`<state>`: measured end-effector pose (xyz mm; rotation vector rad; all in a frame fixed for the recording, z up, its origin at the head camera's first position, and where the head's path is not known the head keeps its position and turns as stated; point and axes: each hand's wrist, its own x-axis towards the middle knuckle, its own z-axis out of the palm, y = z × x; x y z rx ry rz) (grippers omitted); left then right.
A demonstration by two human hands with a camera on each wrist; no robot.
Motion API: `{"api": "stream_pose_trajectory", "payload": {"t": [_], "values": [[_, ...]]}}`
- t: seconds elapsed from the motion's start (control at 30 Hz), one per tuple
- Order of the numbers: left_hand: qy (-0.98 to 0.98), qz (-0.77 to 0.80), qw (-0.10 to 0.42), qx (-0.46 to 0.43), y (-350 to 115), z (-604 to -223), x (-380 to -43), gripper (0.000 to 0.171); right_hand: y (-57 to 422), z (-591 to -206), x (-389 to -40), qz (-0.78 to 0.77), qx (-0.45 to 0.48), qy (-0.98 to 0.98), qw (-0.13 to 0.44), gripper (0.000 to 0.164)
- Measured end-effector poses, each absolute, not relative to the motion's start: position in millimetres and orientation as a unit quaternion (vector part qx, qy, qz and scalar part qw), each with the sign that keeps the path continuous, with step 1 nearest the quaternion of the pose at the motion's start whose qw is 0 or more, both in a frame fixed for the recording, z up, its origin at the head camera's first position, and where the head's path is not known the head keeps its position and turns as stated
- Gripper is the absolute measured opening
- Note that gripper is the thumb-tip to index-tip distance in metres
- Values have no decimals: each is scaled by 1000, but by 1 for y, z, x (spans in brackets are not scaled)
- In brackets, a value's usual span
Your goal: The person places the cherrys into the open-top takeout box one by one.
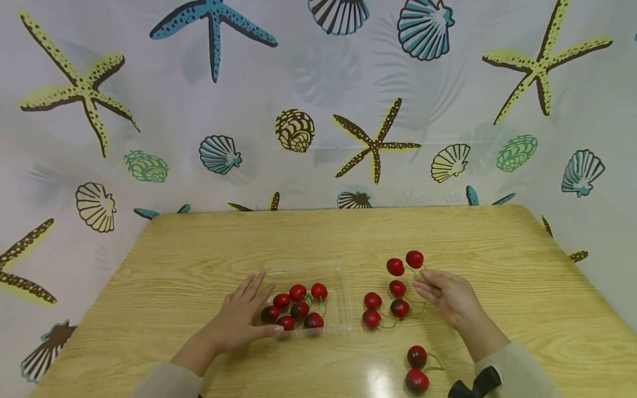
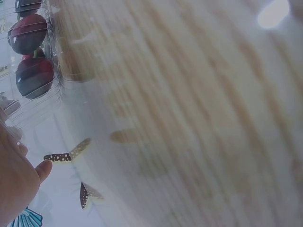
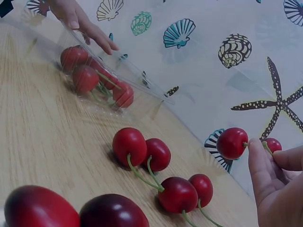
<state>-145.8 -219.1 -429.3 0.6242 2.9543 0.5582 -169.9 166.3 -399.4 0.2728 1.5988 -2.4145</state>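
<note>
My right hand point(image 1: 450, 296) pinches the green stems of a pair of red cherries point(image 3: 232, 143) between thumb and fingers. In the right wrist view the pair is raised above the table. My left hand point(image 1: 241, 320) rests along the left end of a clear plastic container point(image 1: 344, 298), its fingers extended toward the far rim and the thumb at the near wall. Several dark red cherries point(image 1: 299, 310) with stems lie inside, mostly toward the left end. In the left wrist view, the container's wall and cherries point(image 2: 31, 34) show beside part of the left hand.
Between container and right hand, two joined pairs of cherries lie on the wooden table point(image 1: 199, 243), one pair point(image 1: 372, 301) left of the other point(image 1: 400, 308). Another pair point(image 1: 417, 381) lies nearer the front edge. A patterned cloth point(image 1: 318, 83) hangs behind the table.
</note>
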Motion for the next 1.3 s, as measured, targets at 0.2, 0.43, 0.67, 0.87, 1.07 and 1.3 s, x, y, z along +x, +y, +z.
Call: {"api": "stream_pose_trajectory", "payload": {"t": [0.2,0.43,0.67,0.87,1.07,1.3], "values": [[961,183,37,202,-219,-428,-146,88,157,-395,-168,-815,60,561,136,15],[962,181,38,200,-219,-428,-146,87,141,-388,-169,-799,23,581,154,17],[962,181,38,200,-220,-429,-146,88,129,-385,-171,-790,5,589,170,20],[961,185,41,199,-219,-428,-146,88,119,-383,-174,-772,-3,610,181,29],[962,183,45,197,-219,-427,-146,89,111,-384,-176,-766,-4,614,192,28],[963,178,40,199,-219,-426,-146,89,104,-386,-179,-762,0,614,205,23]]}}
